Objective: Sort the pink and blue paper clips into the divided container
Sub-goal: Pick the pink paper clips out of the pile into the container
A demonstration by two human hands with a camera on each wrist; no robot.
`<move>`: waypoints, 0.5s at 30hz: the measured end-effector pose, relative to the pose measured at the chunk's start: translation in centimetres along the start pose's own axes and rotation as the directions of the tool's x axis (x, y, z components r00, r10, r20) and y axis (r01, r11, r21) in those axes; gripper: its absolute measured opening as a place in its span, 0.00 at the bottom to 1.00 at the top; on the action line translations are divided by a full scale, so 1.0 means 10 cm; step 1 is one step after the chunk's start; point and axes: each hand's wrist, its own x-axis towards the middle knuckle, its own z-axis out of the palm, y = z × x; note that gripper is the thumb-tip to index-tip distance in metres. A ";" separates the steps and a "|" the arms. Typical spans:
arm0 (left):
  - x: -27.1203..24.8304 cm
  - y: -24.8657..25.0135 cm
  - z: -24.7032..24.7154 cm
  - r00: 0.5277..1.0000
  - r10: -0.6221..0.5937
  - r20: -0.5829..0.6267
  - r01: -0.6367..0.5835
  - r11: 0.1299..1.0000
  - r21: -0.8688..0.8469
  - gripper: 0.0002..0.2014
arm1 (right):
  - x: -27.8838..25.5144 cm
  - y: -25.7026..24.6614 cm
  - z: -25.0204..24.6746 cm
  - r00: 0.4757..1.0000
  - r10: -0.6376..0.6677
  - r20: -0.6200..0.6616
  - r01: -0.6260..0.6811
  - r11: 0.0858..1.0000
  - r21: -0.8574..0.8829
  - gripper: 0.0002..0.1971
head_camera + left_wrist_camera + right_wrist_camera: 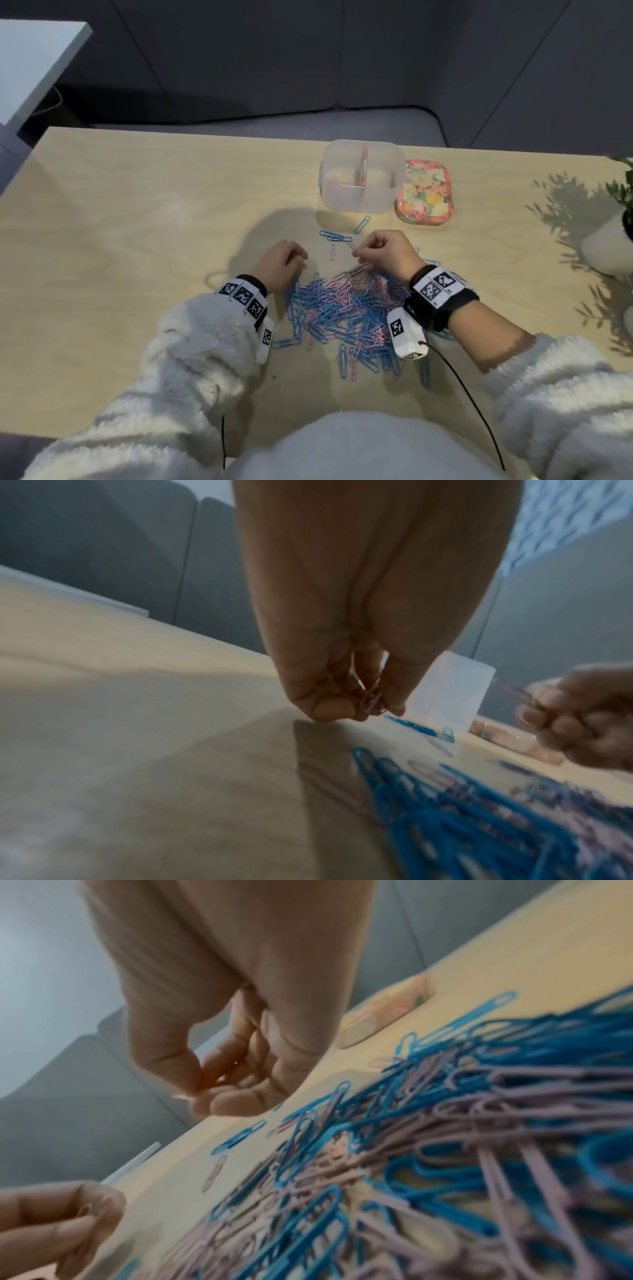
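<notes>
A heap of pink and blue paper clips (pixel 346 311) lies on the wooden table (pixel 137 212) between my wrists; it also fills the right wrist view (pixel 428 1150). My left hand (pixel 286 262) hovers at the heap's far left edge, fingers curled round several pink clips (pixel 371 700). My right hand (pixel 380 251) is at the heap's far right and pinches a pink clip (pixel 352 247) between thumb and fingertips (pixel 205 1093). The clear divided container (pixel 361 176) stands beyond the hands, its divider upright. A few blue clips (pixel 335 237) lie loose in front of it.
A flowered lid (pixel 424 193) lies against the container's right side. A white plant pot (pixel 606 246) with leaves sits at the table's right edge. A grey sofa (pixel 308 68) runs behind the table. A black cable (pixel 472 404) trails from my right wrist.
</notes>
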 end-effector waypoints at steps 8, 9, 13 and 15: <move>0.05 0.25 0.09 0.967 -0.212 0.144 0.242 0.938 -0.249 0.13 | 0.19 -0.16 0.20 0.994 0.112 -0.010 -0.112 0.989 -0.101 0.09; 0.05 0.24 0.12 0.968 -0.214 0.128 0.235 0.954 -0.186 0.15 | 0.21 -0.16 0.26 0.993 0.121 -0.010 -0.122 0.984 -0.130 0.07; -0.03 0.25 0.17 0.987 -0.162 -0.013 0.161 0.969 0.189 0.14 | 0.26 -0.18 0.46 0.999 0.019 -0.032 -0.032 0.877 -0.480 0.11; -0.05 0.27 0.17 0.987 -0.161 -0.007 0.158 0.960 0.231 0.13 | 0.26 -0.22 0.55 1.000 -0.017 -0.014 0.005 0.800 -0.600 0.10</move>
